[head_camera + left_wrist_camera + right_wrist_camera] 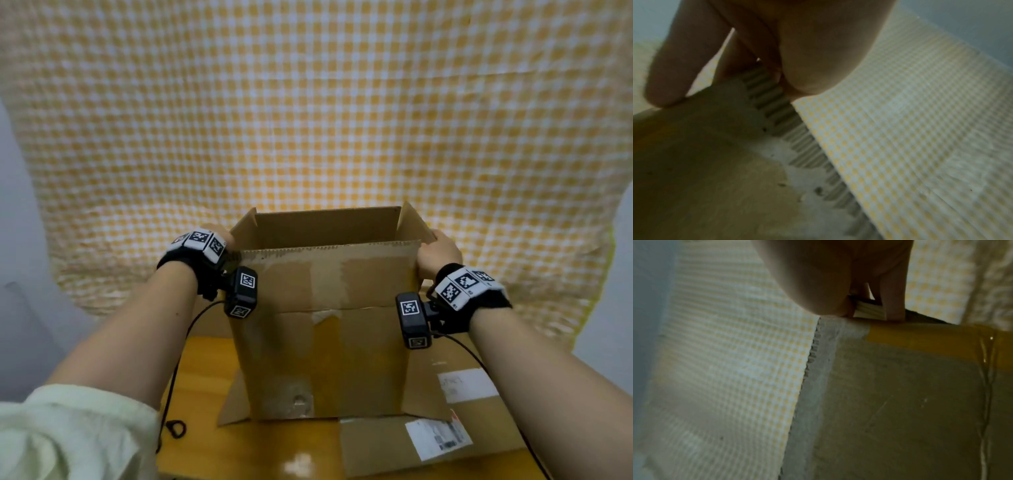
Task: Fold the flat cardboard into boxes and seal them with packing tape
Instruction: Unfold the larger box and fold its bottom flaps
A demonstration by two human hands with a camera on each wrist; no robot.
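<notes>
A worn brown cardboard box (325,342) stands upright on the table, open at the top, with its upper flaps raised and its lower flaps splayed out. My left hand (227,240) grips the top left corner of the near flap, and my right hand (438,253) grips the top right corner. In the left wrist view my left hand (731,95) pinches the corrugated edge (777,105), fingers on one face and thumb on the other. In the right wrist view my right hand (865,311) pinches the cardboard (900,402) the same way. Old tape (920,335) crosses that flap.
Flat cardboard with white shipping labels (438,442) lies under and to the right of the box on the wooden table (212,394). A yellow checked cloth (308,120) hangs behind. Black cables (174,428) trail from both wrists.
</notes>
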